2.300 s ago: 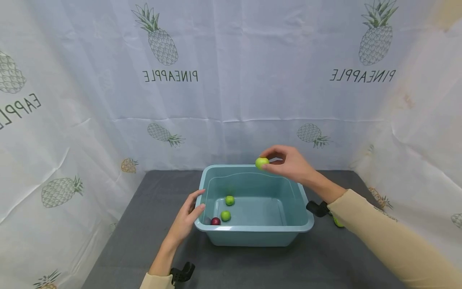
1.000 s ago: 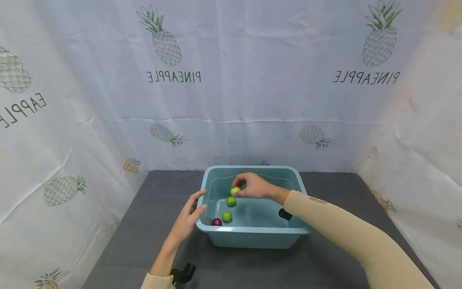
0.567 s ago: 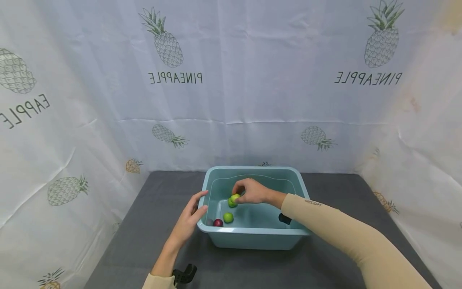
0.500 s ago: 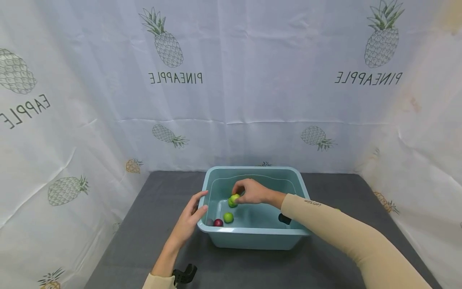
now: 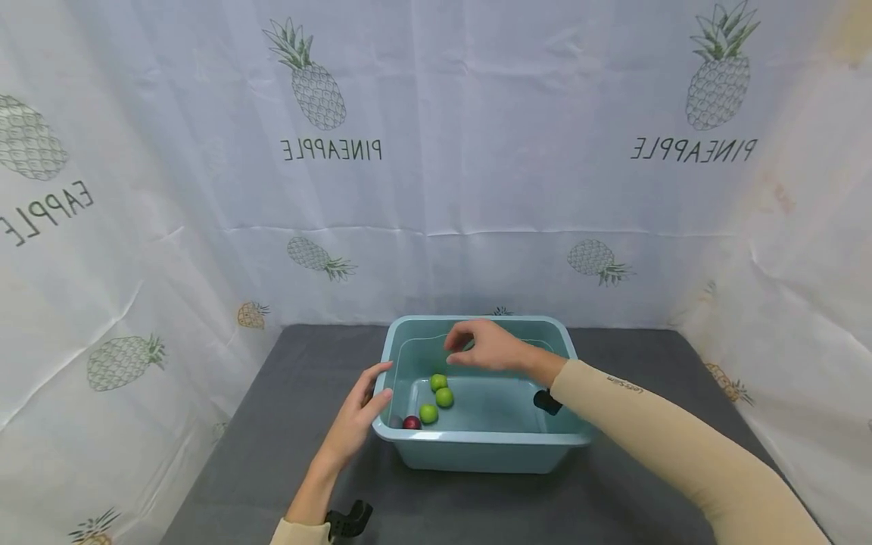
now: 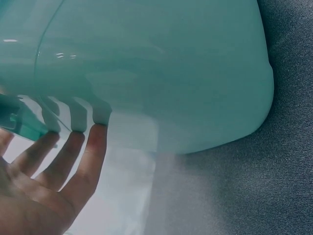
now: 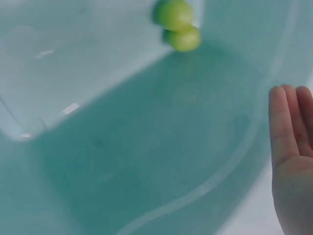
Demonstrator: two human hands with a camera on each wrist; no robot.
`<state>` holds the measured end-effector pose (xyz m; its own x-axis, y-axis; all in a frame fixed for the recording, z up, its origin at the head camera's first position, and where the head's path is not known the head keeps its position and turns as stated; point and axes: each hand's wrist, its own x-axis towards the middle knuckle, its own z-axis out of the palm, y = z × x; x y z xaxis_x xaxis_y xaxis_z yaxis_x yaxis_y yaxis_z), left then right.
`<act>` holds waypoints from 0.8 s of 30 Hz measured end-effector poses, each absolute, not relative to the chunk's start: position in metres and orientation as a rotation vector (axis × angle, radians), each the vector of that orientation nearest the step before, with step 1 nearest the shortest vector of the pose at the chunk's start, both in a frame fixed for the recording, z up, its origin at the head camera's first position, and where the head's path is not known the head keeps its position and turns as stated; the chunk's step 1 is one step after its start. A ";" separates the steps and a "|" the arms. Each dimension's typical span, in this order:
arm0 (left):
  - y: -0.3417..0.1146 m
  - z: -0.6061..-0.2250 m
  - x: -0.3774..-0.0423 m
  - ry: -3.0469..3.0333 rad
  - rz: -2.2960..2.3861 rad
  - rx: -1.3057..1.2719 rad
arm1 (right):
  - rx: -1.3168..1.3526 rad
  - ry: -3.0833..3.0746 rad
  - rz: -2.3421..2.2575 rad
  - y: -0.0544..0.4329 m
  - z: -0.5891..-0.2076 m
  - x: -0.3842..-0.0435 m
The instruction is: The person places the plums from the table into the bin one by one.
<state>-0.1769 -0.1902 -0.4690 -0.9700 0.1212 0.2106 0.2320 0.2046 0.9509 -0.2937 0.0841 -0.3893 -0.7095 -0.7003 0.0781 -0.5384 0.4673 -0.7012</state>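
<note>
My right hand (image 5: 487,344) hovers over the blue-green plastic basin (image 5: 484,437), its fingers loosely bent and holding nothing. The right wrist view shows its fingers (image 7: 279,117) fairly straight. Below it on the basin floor lie small round green fruits: one farther back (image 5: 439,382), one touching it in front (image 5: 444,397), and another nearer (image 5: 428,413). A dark red round fruit (image 5: 412,422) sits in the near left corner. At the left rim rests my left hand (image 5: 350,424); in the left wrist view its extended fingertips (image 6: 99,132) touch the basin's outer wall.
The basin stands on a dark grey cloth-covered table (image 5: 259,454). A white pineapple-print curtain (image 5: 477,189) closes off the back and both sides. My right sleeve (image 5: 654,431) covers part of the table to the right of the basin.
My right hand brought a green fruit into the basin, lowered it beside another green one and let go; now it has lifted slightly. The left hand stays at the rim.
</note>
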 end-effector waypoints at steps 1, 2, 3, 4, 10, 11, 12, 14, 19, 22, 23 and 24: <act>-0.190 -0.469 -0.177 -2.363 -1.900 -0.354 | -1.076 2.494 -1.094 0.087 -0.383 -0.292; -0.190 -0.469 -0.177 -2.361 -1.901 -0.356 | -1.079 2.493 -1.115 0.089 -0.377 -0.291; -0.191 -0.469 -0.177 -2.361 -1.901 -0.351 | -1.083 2.494 -1.135 0.092 -0.370 -0.289; -0.191 -0.469 -0.178 -2.360 -1.899 -0.351 | -1.088 2.496 -1.154 0.095 -0.364 -0.287; -0.190 -0.470 -0.179 -2.370 -1.901 -0.354 | -1.115 2.531 -1.209 0.115 -0.330 -0.269; -0.189 -0.470 -0.179 -2.370 -1.904 -0.354 | -1.119 2.538 -1.221 0.118 -0.326 -0.265; -0.189 -0.471 -0.179 -2.369 -1.905 -0.351 | -1.116 2.545 -1.234 0.121 -0.322 -0.262; -0.189 -0.470 -0.179 -2.367 -1.903 -0.353 | -1.113 2.567 -1.259 0.127 -0.316 -0.256; -0.189 -0.470 -0.179 -2.366 -1.905 -0.356 | -1.126 2.643 -1.285 0.146 -0.308 -0.243; -0.190 -0.471 -0.179 -2.367 -1.908 -0.349 | -1.142 2.689 -1.281 0.157 -0.308 -0.235; -0.190 -0.471 -0.179 -2.366 -1.905 -0.348 | -1.140 2.699 -1.285 0.161 -0.308 -0.232; -0.190 -0.471 -0.179 -2.366 -1.903 -0.348 | -1.136 2.711 -1.287 0.165 -0.309 -0.230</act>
